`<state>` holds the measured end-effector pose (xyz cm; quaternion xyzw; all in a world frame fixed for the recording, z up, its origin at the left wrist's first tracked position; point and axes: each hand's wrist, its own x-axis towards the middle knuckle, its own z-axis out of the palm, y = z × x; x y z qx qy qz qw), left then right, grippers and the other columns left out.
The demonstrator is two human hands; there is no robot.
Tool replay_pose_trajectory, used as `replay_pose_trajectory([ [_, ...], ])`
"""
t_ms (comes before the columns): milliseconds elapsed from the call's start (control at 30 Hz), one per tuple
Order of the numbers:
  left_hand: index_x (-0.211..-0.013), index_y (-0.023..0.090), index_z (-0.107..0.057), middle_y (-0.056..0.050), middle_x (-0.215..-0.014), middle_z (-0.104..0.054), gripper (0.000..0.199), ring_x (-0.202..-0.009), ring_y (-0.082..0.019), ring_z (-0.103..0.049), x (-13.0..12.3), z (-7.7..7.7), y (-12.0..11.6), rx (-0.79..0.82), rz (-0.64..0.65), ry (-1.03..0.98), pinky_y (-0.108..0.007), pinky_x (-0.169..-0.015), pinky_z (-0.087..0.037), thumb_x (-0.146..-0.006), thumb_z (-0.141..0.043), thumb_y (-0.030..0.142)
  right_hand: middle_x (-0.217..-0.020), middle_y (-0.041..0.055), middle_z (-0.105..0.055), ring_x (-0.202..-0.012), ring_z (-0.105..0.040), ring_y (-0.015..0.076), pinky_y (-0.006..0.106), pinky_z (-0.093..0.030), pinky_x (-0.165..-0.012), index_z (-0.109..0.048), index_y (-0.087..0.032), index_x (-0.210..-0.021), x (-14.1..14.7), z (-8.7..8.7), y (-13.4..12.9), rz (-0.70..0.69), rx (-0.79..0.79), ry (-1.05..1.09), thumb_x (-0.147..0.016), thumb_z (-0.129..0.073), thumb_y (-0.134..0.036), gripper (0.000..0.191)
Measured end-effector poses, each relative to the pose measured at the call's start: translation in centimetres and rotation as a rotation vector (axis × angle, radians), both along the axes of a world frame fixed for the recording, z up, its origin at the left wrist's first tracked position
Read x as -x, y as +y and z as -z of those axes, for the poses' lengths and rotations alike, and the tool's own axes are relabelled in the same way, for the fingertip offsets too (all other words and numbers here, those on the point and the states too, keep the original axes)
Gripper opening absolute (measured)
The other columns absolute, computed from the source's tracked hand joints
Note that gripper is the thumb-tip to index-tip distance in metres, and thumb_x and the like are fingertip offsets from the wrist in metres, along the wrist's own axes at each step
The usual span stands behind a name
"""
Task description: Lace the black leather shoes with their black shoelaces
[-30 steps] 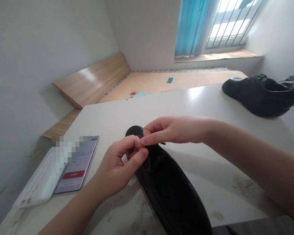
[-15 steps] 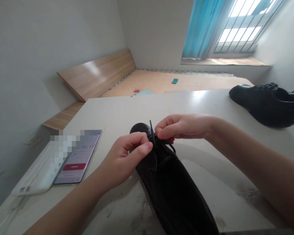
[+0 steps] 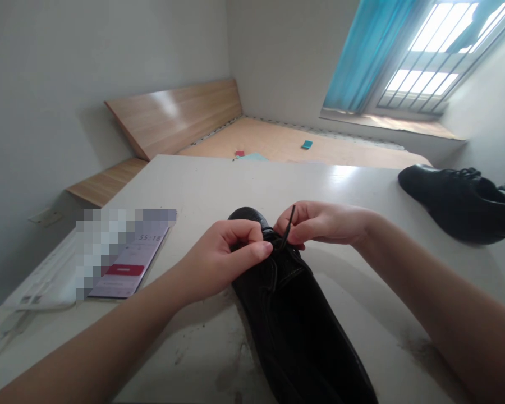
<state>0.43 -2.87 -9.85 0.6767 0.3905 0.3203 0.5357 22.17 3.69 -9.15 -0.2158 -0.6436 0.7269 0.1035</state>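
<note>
A black leather shoe (image 3: 320, 336) lies on the white table with its toe pointing away from me and its opening toward me. My left hand (image 3: 235, 255) rests over the left side of the shoe's front, thumb and forefinger pinched at the lacing. On the other side, my right hand (image 3: 315, 224) is closed, its fingertips pinching at the same lacing. The black shoelace (image 3: 289, 224) has one thin end standing up between the hands, just in front of my right fingers. Fingers partly hide the eyelets.
A second black laced shoe (image 3: 458, 202) stands at the table's right. On the left a phone (image 3: 130, 269) with a lit screen lies by a white, partly blurred object (image 3: 46, 280). Behind the white table (image 3: 202, 185) is a bed board (image 3: 273, 134) with small coloured pieces.
The upright lace end has shifted right, from beside my left thumb to in front of my right fingers. My view has tilted slightly. Both hands stay at the lacing.
</note>
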Motion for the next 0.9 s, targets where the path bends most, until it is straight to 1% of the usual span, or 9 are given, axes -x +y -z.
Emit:
replay_pose_trajectory([
  [167,-0.057,0.020,-0.041,0.005,-0.060,-0.034,0.033,-0.061,-0.012,-0.031,0.1,0.7,0.7,0.006,0.055,-0.108,-0.028,-0.056,-0.024,-0.079,-0.060,0.034,-0.057,-0.0054,-0.048,-0.055,-0.042,0.0059,0.019,-0.035,-0.054,-0.054,-0.014,-0.063,-0.5,1.1,0.6,-0.038,0.015,0.054,-0.079,-0.076,-0.032,0.032],
  [367,-0.056,0.021,-0.040,0.005,-0.060,-0.033,0.032,-0.061,-0.012,-0.030,0.2,1.2,0.9,0.008,0.018,-0.156,-0.028,-0.057,-0.022,-0.077,-0.060,0.034,-0.056,-0.0055,-0.050,-0.053,-0.044,0.0060,0.019,-0.035,-0.052,-0.050,-0.016,-0.062,-0.5,1.6,0.4,-0.020,0.006,0.025,-0.078,-0.078,-0.041,0.041],
  [500,-0.056,0.020,-0.040,0.005,-0.060,-0.035,0.033,-0.061,-0.012,-0.032,0.3,1.3,1.1,0.010,0.015,-0.159,-0.027,-0.057,-0.023,-0.076,-0.062,0.036,-0.052,-0.0061,-0.048,-0.049,-0.045,0.0072,0.021,-0.038,-0.052,-0.047,-0.017,-0.060,-0.4,1.1,0.7,-0.026,-0.044,-0.066,-0.071,-0.080,-0.054,0.050],
  [600,-0.058,0.020,-0.044,0.005,-0.059,-0.037,0.034,-0.059,-0.012,-0.033,0.4,1.1,1.2,-0.007,-0.007,-0.123,-0.026,-0.056,-0.024,-0.077,-0.062,0.040,-0.052,-0.0054,-0.048,-0.051,-0.047,0.0096,0.024,-0.041,-0.054,-0.047,-0.018,-0.061,-0.5,-0.2,0.9,-0.023,-0.127,-0.166,-0.071,-0.076,-0.061,0.053],
  [700,-0.060,0.019,-0.048,0.005,-0.060,-0.041,0.033,-0.059,-0.012,-0.036,0.4,1.0,1.2,-0.054,-0.066,-0.093,-0.025,-0.057,-0.028,-0.079,-0.060,0.042,-0.067,-0.0018,-0.054,-0.064,-0.050,0.0112,0.024,-0.040,-0.060,-0.055,-0.017,-0.076,-0.8,-2.0,-0.6,0.105,-0.278,-0.271,-0.086,-0.068,-0.051,0.038],
  [767,-0.062,0.018,-0.051,0.004,-0.060,-0.045,0.033,-0.060,-0.012,-0.039,0.3,1.0,1.2,-0.044,-0.102,-0.098,-0.025,-0.058,-0.030,-0.081,-0.058,0.045,-0.080,-0.0002,-0.055,-0.070,-0.049,0.0121,0.024,-0.038,-0.062,-0.055,-0.019,-0.088,-0.7,-2.9,-3.4,0.349,-0.480,-0.370,-0.094,-0.060,-0.043,0.025],
  [833,-0.063,0.018,-0.053,0.003,-0.061,-0.048,0.034,-0.061,-0.013,-0.042,0.2,1.0,1.1,-0.020,-0.133,-0.110,-0.025,-0.058,-0.032,-0.082,-0.055,0.046,-0.087,0.0018,-0.059,-0.073,-0.053,0.0147,0.026,-0.042,-0.064,-0.054,-0.023,-0.095,-0.4,-2.9,-7.6,0.711,-0.862,-0.562,-0.098,-0.053,-0.042,0.019],
  [867,-0.063,0.018,-0.054,0.003,-0.061,-0.050,0.034,-0.062,-0.013,-0.043,0.1,0.9,1.1,-0.015,-0.148,-0.112,-0.025,-0.058,-0.033,-0.082,-0.055,0.046,-0.091,0.0027,-0.061,-0.073,-0.056,0.0158,0.027,-0.045,-0.064,-0.054,-0.024,-0.099,-0.1,-2.4,-10.0,0.750,-0.988,-0.556,-0.099,-0.050,-0.041,0.017],
  [900,-0.063,0.018,-0.054,0.003,-0.061,-0.050,0.033,-0.061,-0.013,-0.043,0.0,0.9,1.0,-0.013,-0.161,-0.112,-0.025,-0.058,-0.033,-0.083,-0.054,0.045,-0.095,0.0034,-0.063,-0.072,-0.059,0.0162,0.028,-0.048,-0.062,-0.055,-0.026,-0.103,0.2,-1.7,-12.4,0.669,-1.051,-0.511,-0.098,-0.050,-0.041,0.017],
])
